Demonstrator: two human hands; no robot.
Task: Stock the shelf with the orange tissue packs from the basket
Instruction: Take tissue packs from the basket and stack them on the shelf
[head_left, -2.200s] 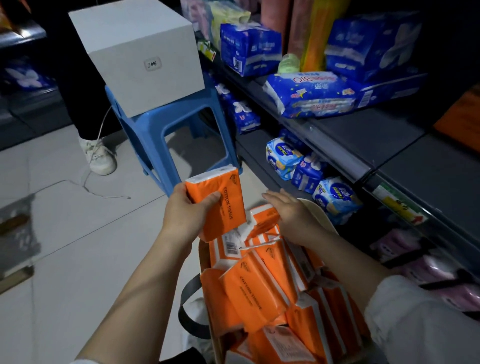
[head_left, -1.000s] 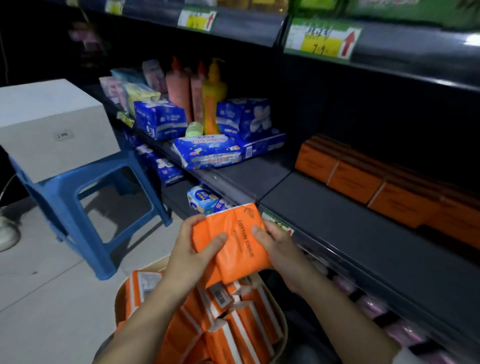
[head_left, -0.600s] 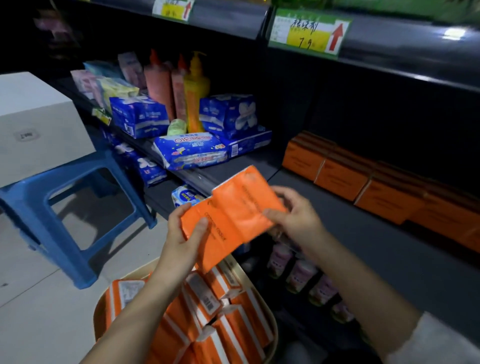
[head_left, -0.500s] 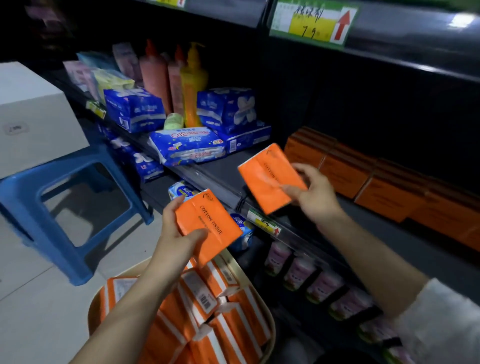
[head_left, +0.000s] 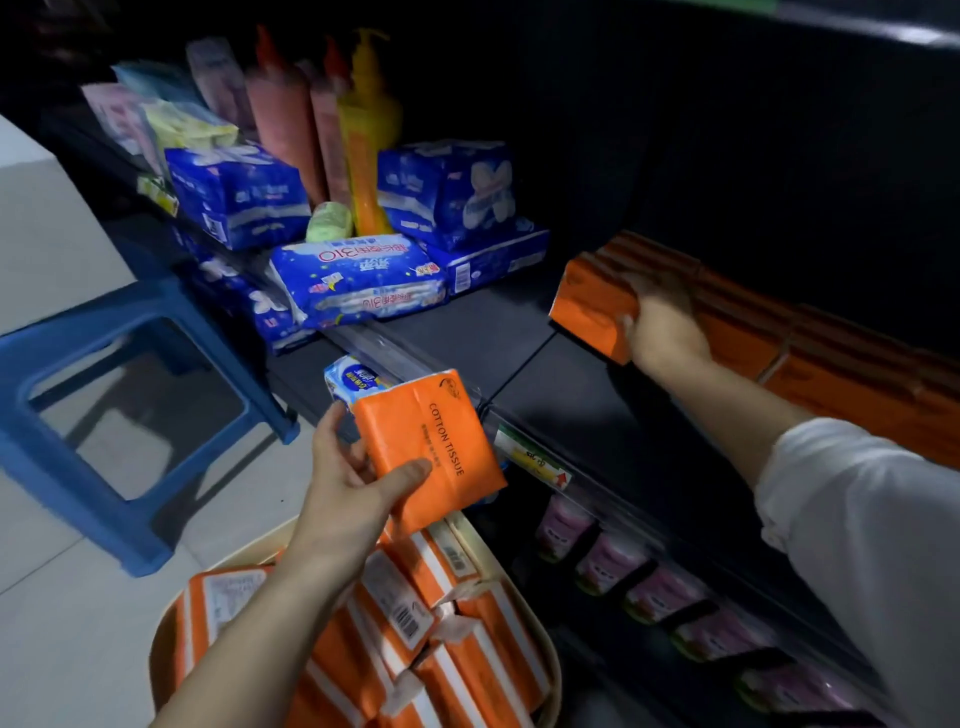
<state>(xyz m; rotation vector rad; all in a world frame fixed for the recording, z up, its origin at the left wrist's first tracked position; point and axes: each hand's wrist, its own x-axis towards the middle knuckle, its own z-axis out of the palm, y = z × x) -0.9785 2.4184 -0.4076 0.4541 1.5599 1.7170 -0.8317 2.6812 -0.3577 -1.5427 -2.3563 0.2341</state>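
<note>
One soft orange plastic-wrapped tissue pack is gripped by the right hand and pressed onto the dark metal shelf, against the orange row behind the hand, apparently to extend it. Another pack is clasped ready in the left hand, above the round beige basket.

head view, angled down, near shelf

orange pack: on shelf, row's left end | second pack: aloft | rest: basket
</note>
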